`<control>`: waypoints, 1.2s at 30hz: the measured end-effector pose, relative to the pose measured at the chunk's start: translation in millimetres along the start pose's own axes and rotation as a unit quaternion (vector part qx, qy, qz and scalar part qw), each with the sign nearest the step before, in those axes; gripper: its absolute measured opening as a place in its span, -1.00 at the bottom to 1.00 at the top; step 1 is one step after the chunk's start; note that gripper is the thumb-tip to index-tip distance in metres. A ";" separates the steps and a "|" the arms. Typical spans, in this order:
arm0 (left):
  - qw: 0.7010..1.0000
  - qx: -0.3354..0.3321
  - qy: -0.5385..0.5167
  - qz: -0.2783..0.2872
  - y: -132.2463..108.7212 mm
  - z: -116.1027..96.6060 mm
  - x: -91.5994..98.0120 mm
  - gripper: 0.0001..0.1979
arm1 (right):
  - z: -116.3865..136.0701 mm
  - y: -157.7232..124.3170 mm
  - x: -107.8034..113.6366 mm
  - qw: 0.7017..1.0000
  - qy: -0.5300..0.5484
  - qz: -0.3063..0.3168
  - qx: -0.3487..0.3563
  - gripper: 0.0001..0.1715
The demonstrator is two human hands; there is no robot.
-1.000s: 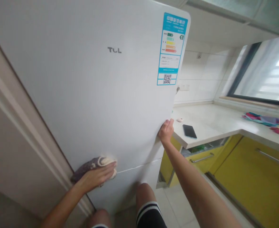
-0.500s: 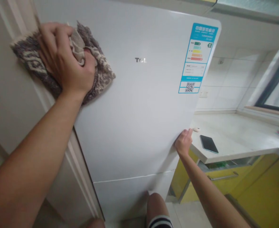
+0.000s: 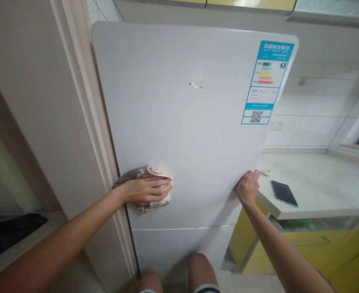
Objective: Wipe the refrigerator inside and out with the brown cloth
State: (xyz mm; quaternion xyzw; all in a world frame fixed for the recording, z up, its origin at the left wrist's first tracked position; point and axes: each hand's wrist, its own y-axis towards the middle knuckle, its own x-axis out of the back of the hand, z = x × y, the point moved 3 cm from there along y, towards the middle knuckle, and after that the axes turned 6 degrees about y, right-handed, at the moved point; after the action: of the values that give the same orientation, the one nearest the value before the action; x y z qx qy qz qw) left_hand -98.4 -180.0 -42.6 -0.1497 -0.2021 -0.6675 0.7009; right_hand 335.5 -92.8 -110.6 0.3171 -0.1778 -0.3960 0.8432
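Observation:
A white refrigerator (image 3: 179, 134) with a metallic logo and a blue-and-white energy label (image 3: 266, 81) fills the middle of the head view. My left hand (image 3: 145, 191) is closed on a brown-and-cream patterned cloth (image 3: 139, 173), pressed to the lower left part of the upper door. The fingers point right, and part of the cloth bunches above and below them. At the door's right edge, my right hand (image 3: 248, 187) is curled round the edge, its fingertips partly hidden.
A pale countertop (image 3: 307, 167) stands to the right, with a dark phone (image 3: 284, 193) and a small white object (image 3: 265, 173) on it. Yellow cabinets (image 3: 304, 248) are below. A door frame (image 3: 84, 101) runs close along the refrigerator's left side. My knees (image 3: 202, 268) are near the lower door.
My left hand has moved down and slightly right with the cloth, from the door's upper left to its lower left. My right hand stays at the right edge. The view has shifted somewhat.

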 end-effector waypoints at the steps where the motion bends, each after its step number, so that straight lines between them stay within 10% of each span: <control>1: 1.000 0.002 -0.009 0.001 1.8 17.7 8.4 -0.61 | 0.0 -0.1 -0.2 1.000 -0.001 -0.001 -0.001 -0.48; 5: 0.975 0.218 0.014 -0.049 12.2 123.8 57.8 -0.55 | -1.5 -0.2 -1.5 1.000 -0.009 -0.008 -0.009 -0.50; 10: 0.802 0.538 0.133 -0.220 17.9 249.8 118.8 -0.34 | -3.2 0.1 -1.3 1.000 -0.006 -0.007 -0.003 -0.51; 12: 0.750 0.601 0.132 -0.242 20.0 279.0 133.4 -0.29 | -3.3 -0.1 -0.9 1.000 -0.006 -0.002 -0.001 -0.53; 16: 0.757 0.618 0.093 -0.189 26.6 297.4 148.4 -0.33 | -1.6 -1.1 -0.6 1.000 -0.012 -0.002 -0.007 -0.58; 20: 0.740 0.638 0.101 -0.188 28.9 285.8 144.7 -0.31 | 1.9 -1.5 -1.0 1.000 -0.007 -0.011 -0.007 -0.60; 23: 0.791 0.571 0.122 -0.181 33.6 253.9 123.9 -0.38 | 3.8 -1.1 -1.4 1.000 -0.002 -0.011 -0.011 -0.58; 32: 0.982 0.139 0.073 -0.104 17.6 14.0 8.7 -0.50 | 6.1 1.1 3.4 1.000 -0.009 0.017 -0.018 -0.54; 36: 0.996 0.023 0.060 -0.060 14.0 -11.0 -6.7 -0.62 | 6.4 2.6 5.9 0.999 0.001 0.036 -0.010 -0.52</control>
State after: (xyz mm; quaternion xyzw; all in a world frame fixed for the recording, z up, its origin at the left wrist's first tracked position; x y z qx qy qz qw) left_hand -83.7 -178.5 -54.6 -0.0807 -0.1833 -0.7113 0.6737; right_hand 337.1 -98.6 -103.8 0.3021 -0.1841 -0.3669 0.8604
